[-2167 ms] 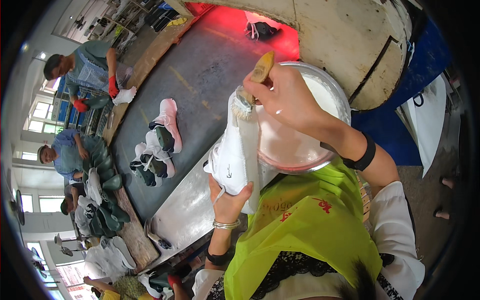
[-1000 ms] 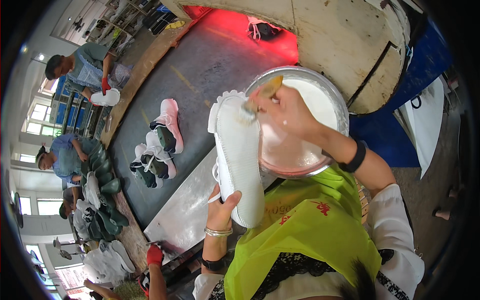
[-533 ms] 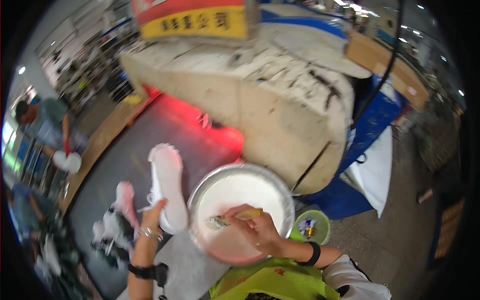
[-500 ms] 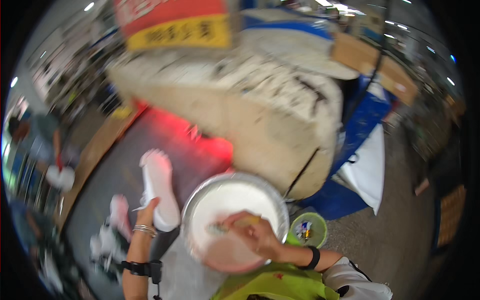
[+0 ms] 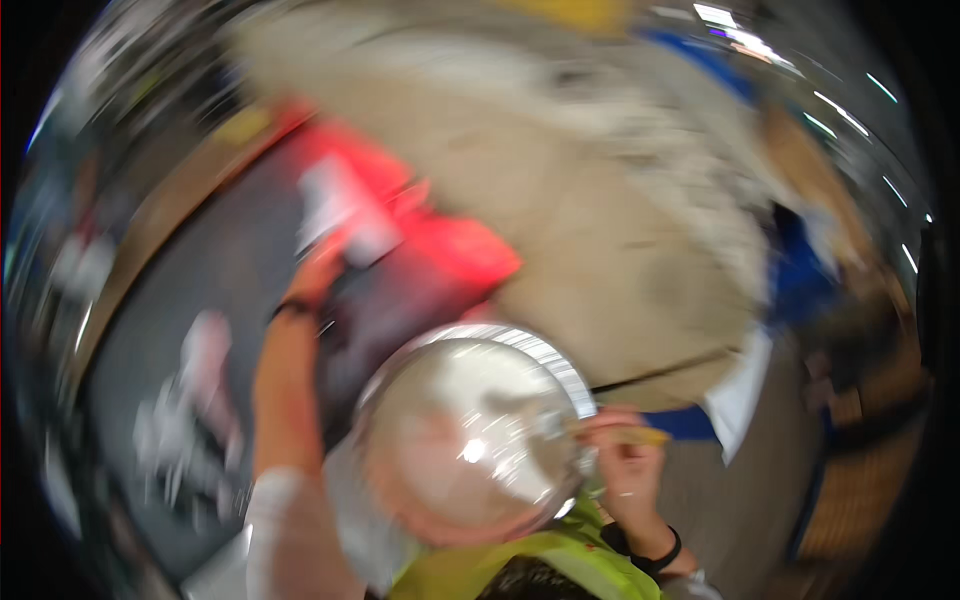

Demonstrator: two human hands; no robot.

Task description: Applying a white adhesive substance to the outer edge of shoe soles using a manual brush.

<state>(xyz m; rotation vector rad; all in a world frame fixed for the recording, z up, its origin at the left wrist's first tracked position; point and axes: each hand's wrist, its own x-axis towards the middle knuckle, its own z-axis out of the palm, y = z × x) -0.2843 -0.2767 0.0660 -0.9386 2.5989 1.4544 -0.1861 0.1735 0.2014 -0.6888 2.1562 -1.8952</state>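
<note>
My left hand [image 5: 324, 262] reaches out over the dark belt with its fingers closed on a white shoe [image 5: 348, 208], which lies in red light by the pale machine housing. Below and to the right, a round metal basin [image 5: 575, 372] holds milky white liquid with bright reflections. At the basin's right rim my right hand [image 5: 628, 465] grips a small brush [image 5: 652, 436] by its yellow handle. Motion blur smears the brush head near the rim. Another pinkish-white shoe [image 5: 206, 345] rests on the belt to the left, beside a blurred white heap [image 5: 180, 440].
The dark belt [image 5: 165, 340] runs along my left, edged by a brown board [image 5: 160, 220]. Ahead stands the large beige housing [image 5: 590, 210], glowing red underneath. Blue and white sheeting [image 5: 742, 395] hangs at its right. A brown slatted surface [image 5: 862, 490] is at the far right.
My left hand has carried the white shoe away from the basin, forward onto the belt under the red glow. My right hand has moved the brush from over the liquid to the basin's right rim.
</note>
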